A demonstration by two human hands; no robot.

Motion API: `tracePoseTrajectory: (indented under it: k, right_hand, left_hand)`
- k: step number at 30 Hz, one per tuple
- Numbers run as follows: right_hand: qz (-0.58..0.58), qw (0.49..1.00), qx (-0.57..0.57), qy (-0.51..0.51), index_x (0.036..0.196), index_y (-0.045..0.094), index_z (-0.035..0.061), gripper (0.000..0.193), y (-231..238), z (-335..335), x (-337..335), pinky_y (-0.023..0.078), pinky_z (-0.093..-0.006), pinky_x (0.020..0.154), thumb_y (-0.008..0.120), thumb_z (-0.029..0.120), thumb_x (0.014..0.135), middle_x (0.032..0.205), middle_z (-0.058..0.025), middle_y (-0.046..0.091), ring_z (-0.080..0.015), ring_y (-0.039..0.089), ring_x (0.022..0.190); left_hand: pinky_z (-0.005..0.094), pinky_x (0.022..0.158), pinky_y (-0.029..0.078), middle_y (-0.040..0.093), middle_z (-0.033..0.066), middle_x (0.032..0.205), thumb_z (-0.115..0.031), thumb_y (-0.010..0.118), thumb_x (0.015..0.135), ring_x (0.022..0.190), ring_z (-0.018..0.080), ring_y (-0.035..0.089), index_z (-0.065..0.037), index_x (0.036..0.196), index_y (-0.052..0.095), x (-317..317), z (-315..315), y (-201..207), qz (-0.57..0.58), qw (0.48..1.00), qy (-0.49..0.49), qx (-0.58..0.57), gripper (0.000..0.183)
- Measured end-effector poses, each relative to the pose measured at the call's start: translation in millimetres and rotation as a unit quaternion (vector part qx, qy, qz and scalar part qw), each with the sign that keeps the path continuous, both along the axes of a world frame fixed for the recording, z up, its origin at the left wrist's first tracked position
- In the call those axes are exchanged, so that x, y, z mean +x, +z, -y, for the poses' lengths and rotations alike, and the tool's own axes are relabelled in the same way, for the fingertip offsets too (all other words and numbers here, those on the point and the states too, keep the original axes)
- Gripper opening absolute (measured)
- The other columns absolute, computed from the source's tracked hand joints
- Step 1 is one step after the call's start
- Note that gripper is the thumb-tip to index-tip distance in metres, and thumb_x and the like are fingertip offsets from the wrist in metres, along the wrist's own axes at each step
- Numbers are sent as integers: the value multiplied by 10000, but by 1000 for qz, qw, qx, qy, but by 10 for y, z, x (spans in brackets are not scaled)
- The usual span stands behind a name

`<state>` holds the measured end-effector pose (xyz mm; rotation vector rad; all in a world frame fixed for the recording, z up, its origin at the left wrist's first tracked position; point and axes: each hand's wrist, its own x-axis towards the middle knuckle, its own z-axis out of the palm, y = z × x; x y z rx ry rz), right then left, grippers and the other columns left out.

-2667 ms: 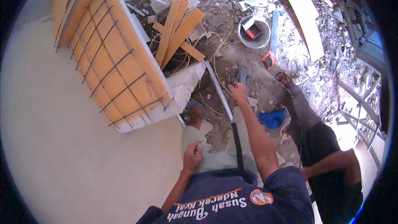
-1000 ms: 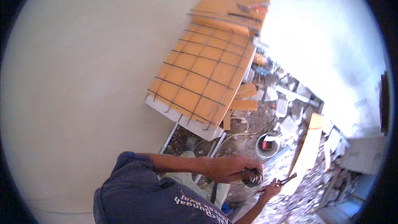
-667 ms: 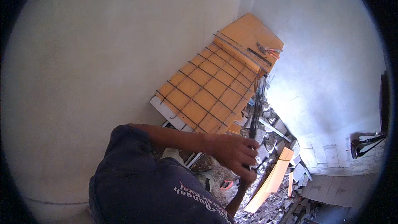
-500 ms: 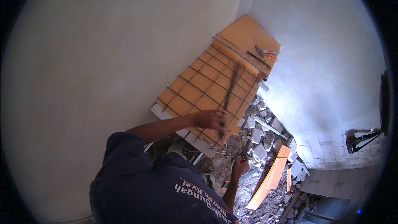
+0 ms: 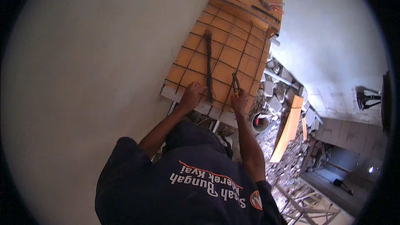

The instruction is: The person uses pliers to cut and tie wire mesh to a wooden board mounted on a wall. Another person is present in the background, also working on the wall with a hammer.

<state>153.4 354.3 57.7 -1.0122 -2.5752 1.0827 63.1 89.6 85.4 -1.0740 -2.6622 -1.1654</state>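
Observation:
A grid of steel bars (image 5: 223,49) lies over orange formwork boards (image 5: 233,37). My right hand (image 5: 239,100) is closed around the handles of a pair of pincers (image 5: 236,82), whose jaws point away from me over the grid. My left hand (image 5: 192,95) is at the near left part of the grid, fingers curled together; anything between them is too small to make out. Just right of these fingers, a bundle of dark tie wire (image 5: 208,60) rests lengthwise on the bars.
Hand tools with reddish handles (image 5: 271,6) lie on the far board. To the right are a bucket (image 5: 260,121), broken rubble (image 5: 273,96) and loose orange boards (image 5: 288,129). A plastered wall (image 5: 104,58) rises on the left. A pale timber edge (image 5: 200,106) borders the near side.
My right hand has come up from beside the bucket to the grid with the pincers. My left hand has moved off the wire bundle, which now lies still. The view has shifted.

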Motion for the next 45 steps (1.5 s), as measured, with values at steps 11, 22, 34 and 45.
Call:
tracePoseTrajectory:
  k: [11,22,34,45]
  right_hand:
    - [-45,966,246,60,1314,574,22,407,45,386,-13,536,-403,849,649,127,928,1167,-179,656,-299,658,1052]
    - [-93,990,-79,76,1005,751,18,189,120,1038,183,542,-390,713,672,163,913,872,-163,732,-260,699,776]
    - [-15,987,-36,156,931,675,-19,318,295,1054,188,500,-505,699,563,278,958,808,-254,656,-422,664,786]
    - [88,967,-75,226,796,660,11,487,1376,894,1223,478,-498,665,517,428,1003,704,-225,632,-415,631,701]
  left_hand:
    - [410,830,543,685,165,937,-228,639,956,930,306,697,-4,1248,561,-332,20,-252,340,935,70,71,376]
    - [354,506,550,703,148,773,-316,693,929,536,211,688,43,1036,625,-368,-490,-253,513,857,32,-48,381]
    - [367,529,517,686,118,749,-271,671,954,564,201,657,33,968,667,-231,-394,-496,492,865,91,33,305]
    - [350,472,513,644,80,692,-260,667,965,526,191,648,21,924,673,-359,-422,-461,572,798,126,143,284]
